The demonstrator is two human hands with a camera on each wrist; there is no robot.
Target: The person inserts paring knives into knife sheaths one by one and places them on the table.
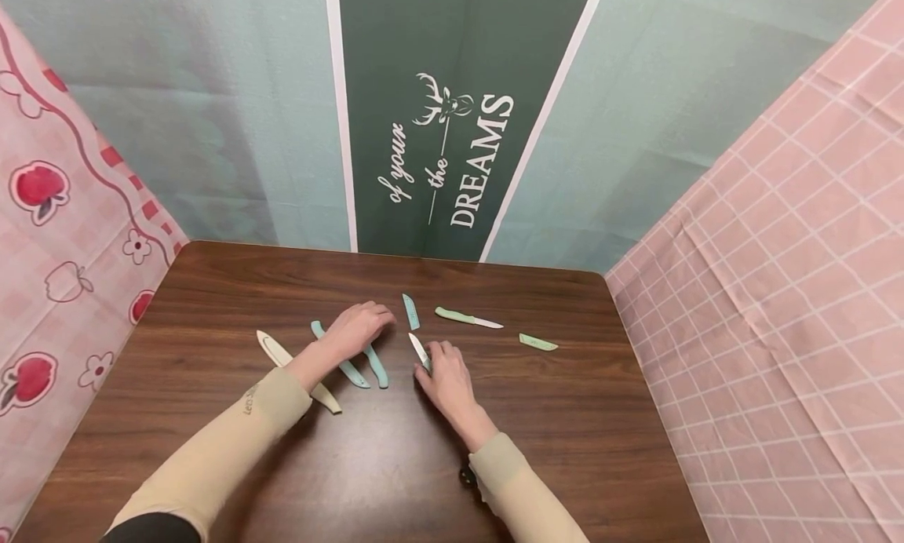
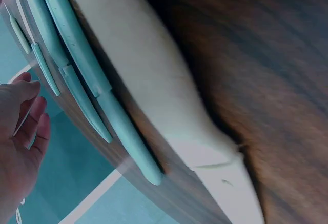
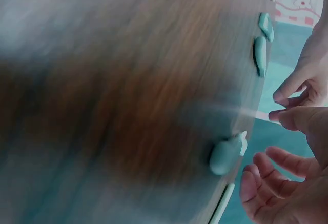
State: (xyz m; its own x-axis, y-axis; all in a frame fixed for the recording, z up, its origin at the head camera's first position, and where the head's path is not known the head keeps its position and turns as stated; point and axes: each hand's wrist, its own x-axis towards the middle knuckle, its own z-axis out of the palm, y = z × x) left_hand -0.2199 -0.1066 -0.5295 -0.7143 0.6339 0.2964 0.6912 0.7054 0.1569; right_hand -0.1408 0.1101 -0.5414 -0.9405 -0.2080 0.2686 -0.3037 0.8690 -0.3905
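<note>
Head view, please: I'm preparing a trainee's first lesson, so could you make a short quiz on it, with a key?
1. True or false: the green knife lies outside the green sheath.
2. Which lies farthest right in the picture? A) cream knife; B) green sheath; C) blue sheath.
3. Fill in: ___ knives show bare blades.

Key: 1 true; 2 B; 3 two, the green knife and the knife by the right hand.

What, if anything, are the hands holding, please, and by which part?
Nothing is held: the left hand is empty, and the right hand is open by the blue-handled knife, without gripping it.
</note>
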